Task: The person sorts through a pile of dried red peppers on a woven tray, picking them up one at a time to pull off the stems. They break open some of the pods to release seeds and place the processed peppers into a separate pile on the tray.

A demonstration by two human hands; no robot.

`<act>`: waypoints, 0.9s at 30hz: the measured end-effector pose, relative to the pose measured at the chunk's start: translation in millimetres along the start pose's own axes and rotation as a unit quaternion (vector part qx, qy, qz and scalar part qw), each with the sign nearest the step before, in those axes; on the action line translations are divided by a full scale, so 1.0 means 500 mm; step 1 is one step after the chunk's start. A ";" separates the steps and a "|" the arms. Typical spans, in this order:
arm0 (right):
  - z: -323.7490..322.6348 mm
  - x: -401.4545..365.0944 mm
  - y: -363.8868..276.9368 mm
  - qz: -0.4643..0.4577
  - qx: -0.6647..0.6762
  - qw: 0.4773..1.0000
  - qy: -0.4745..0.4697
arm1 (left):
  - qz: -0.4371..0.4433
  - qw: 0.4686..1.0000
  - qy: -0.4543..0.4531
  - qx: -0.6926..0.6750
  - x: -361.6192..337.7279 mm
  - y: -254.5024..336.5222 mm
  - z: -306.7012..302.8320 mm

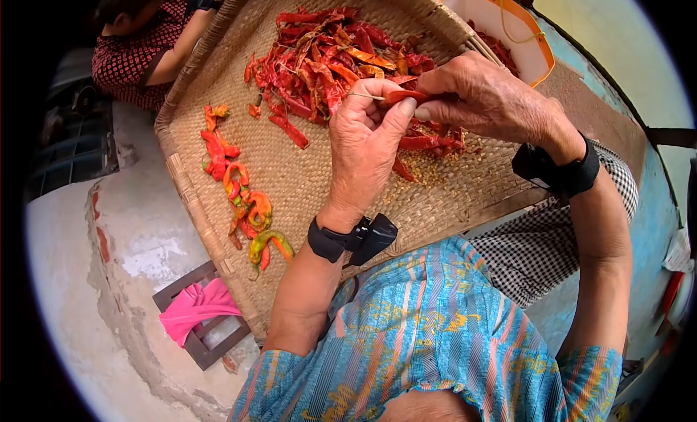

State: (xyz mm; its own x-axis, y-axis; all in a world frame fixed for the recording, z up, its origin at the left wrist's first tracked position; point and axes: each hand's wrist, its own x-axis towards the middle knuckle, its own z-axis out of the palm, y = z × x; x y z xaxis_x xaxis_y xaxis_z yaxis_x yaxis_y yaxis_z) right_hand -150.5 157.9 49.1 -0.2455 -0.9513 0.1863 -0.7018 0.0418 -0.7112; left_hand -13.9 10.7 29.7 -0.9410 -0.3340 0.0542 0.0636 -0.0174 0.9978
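Between my two hands is a red chili pepper (401,96), its pale stem pointing left. My left hand (367,142) pinches its stem end between thumb and fingers. From the other side, my right hand (486,99) grips the body of the same pepper, fingers closed. Below and behind them, a heap of dried red chili peppers (319,59) lies on a woven tray (239,80). Loose yellowish seeds (428,168) are scattered under my hands. Fresher red, orange and green peppers (239,189) form a row along the tray's left side.
A white box with an orange rim (541,55) stands beyond the tray, with red peppers inside. Another person (141,59) is at the upper left. A pink cloth (197,309) lies over a dark wooden frame (207,353) at the lower left.
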 end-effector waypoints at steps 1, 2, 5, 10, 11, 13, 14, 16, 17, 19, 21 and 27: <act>-0.002 0.000 0.005 0.007 0.014 1.000 0.021 | -0.016 0.999 0.025 0.019 0.000 0.001 0.001; -0.003 -0.002 0.009 0.015 0.029 0.999 0.043 | -0.017 0.999 0.025 0.018 -0.001 -0.003 -0.006; -0.029 -0.010 0.039 0.017 -0.048 0.979 0.196 | -0.062 0.963 -0.056 0.257 -0.013 -0.028 -0.032; -0.110 -0.028 0.017 0.180 -0.128 0.938 0.267 | 0.160 0.833 -0.115 0.517 -0.038 -0.068 -0.037; -0.110 -0.046 0.027 0.174 -0.188 0.920 0.297 | 0.156 0.827 -0.110 0.529 -0.038 -0.070 -0.037; -0.081 -0.072 0.097 0.063 -0.338 0.853 0.392 | 0.155 0.838 -0.104 0.513 -0.037 -0.063 -0.034; -0.077 -0.071 0.085 0.033 -0.368 0.851 0.372 | 0.153 0.848 -0.100 0.498 -0.036 -0.056 -0.033; -0.083 -0.036 0.082 -0.007 -0.316 0.904 0.287 | 0.156 0.855 -0.094 0.485 -0.031 -0.040 -0.031; -0.063 -0.027 0.061 0.167 -0.232 0.947 0.145 | 0.160 0.863 -0.089 0.471 -0.028 -0.032 -0.030; -0.008 -0.025 0.031 -0.068 -0.179 0.975 0.115 | 0.148 0.871 -0.093 0.459 -0.024 -0.022 -0.028; 0.038 -0.014 0.017 -0.016 -0.167 0.984 0.065 | 0.137 0.879 -0.094 0.447 -0.021 -0.015 -0.027; 0.014 -0.010 0.004 0.041 -0.119 0.992 0.015 | 0.032 0.937 -0.032 0.348 -0.023 0.008 -0.043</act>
State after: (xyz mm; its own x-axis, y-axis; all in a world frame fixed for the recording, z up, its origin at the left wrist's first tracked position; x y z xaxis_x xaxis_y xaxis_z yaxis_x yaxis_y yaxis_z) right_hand -145.9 160.7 42.0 -0.3253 -0.9322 0.1584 -0.8160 0.1921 -0.5452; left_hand 4.3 -5.6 32.2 -0.9622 -0.2557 0.0938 -0.0907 0.6257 0.7748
